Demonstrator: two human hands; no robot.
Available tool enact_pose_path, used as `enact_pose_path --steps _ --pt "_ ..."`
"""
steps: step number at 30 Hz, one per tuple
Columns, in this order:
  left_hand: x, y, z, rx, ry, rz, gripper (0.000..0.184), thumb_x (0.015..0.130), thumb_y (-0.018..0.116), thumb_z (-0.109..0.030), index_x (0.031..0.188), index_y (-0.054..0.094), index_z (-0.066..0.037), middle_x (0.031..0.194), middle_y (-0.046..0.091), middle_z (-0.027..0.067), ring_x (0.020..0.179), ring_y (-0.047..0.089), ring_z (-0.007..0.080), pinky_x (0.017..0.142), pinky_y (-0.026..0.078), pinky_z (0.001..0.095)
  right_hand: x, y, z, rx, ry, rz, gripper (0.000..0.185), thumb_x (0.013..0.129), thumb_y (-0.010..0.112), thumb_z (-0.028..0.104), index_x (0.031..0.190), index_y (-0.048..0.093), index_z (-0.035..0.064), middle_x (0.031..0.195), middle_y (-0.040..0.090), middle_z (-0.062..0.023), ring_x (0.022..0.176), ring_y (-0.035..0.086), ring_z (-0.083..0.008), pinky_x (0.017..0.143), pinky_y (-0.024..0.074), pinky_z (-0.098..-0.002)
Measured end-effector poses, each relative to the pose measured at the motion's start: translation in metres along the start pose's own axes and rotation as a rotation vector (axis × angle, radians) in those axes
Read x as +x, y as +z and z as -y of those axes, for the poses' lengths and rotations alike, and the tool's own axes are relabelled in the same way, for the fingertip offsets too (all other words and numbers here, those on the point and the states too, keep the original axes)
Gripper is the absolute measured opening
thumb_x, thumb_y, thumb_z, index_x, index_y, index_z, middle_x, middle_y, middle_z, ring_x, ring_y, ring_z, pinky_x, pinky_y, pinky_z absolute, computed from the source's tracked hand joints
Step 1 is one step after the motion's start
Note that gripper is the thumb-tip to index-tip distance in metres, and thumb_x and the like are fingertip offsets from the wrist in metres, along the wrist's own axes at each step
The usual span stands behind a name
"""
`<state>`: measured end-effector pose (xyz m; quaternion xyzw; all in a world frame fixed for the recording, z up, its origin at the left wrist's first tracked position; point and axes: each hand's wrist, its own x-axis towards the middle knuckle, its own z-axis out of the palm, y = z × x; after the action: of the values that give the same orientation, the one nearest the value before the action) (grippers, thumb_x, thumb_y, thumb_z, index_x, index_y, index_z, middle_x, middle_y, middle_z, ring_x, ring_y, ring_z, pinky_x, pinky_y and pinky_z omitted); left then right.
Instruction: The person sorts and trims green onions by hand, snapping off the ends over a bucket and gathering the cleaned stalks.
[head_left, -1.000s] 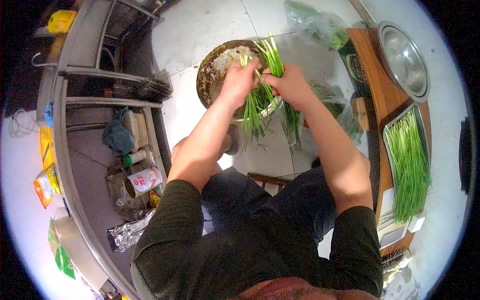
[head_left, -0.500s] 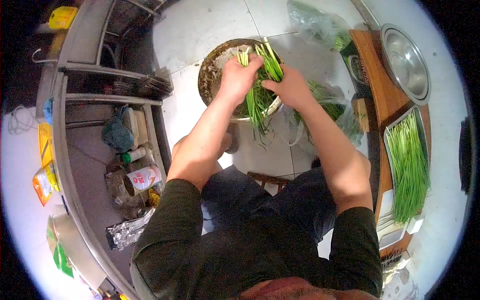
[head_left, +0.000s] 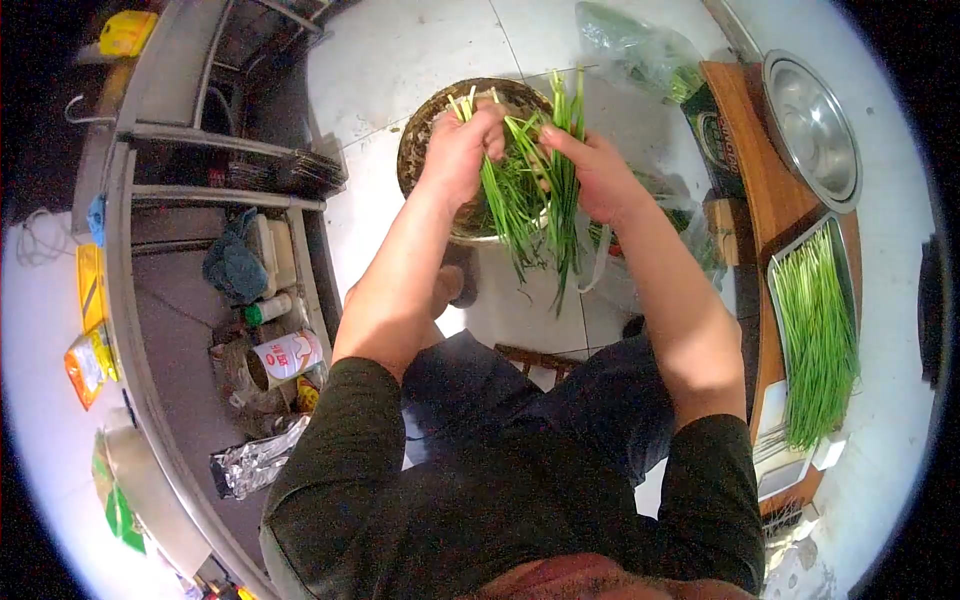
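Pale floor tiles (head_left: 370, 60) spread under the work, with a grey wall unit to the left and a brown bench (head_left: 770, 185) to the right. Over a round, stained basin (head_left: 413, 160) are two bunches of long green stalks, their pale ends up and their thin leaves hanging. The left hand (head_left: 460, 155) has its fingers clenched round the left bunch (head_left: 512, 205); the right hand (head_left: 598, 178) grips the right bunch (head_left: 565, 205) near its upper part, thumb towards the other hand. Loose greens lie in the basin, beneath the bunches. Beside the right forearm is a clear bag (head_left: 705, 235) with greens, and farther forward another bag (head_left: 635, 45) lies on the floor.

On the bench, a steel bowl (head_left: 812, 130) sits beyond a tray (head_left: 840, 240) heaped with stalks (head_left: 815, 340) laid lengthwise. Well apart, on the left, the wall unit's shelf (head_left: 180, 300) holds a blue cloth (head_left: 235, 262), a green-capped bottle (head_left: 268, 310), a white can (head_left: 290, 357) on its side and crumpled foil (head_left: 258, 462).
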<state>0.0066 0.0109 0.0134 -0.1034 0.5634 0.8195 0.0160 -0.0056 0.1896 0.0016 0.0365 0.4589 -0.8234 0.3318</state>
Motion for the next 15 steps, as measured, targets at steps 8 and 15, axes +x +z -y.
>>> enact_pose_path --steps 8,15 --pt "0.002 -0.011 -0.003 0.017 0.011 0.017 0.018 0.091 0.059 -0.015 0.079 0.046 -0.013 0.061 0.04 -0.0038 0.052 0.039 0.0102 0.05 0.034 0.0268 0.025 -0.036 0.0 -0.205 -0.126 -0.277 0.025 0.092 0.061 0.023 0.1 0.06 -0.0011 0.088 0.068 -0.0111 0.074 0.064 -0.0187 0.065 0.0515 -0.0317" --pt "0.004 -0.011 -0.002 -0.003 -0.026 -0.022 0.018 0.087 0.065 -0.013 0.076 0.05 -0.013 0.061 0.044 -0.0053 0.05 0.042 0.0083 0.047 0.035 0.0248 0.023 -0.039 0.006 -0.986 -0.496 -0.532 0.043 0.085 0.065 0.04 0.1 0.065 -0.0002 0.087 0.069 -0.0185 0.08 0.068 -0.0322 0.074 0.0514 -0.0429"
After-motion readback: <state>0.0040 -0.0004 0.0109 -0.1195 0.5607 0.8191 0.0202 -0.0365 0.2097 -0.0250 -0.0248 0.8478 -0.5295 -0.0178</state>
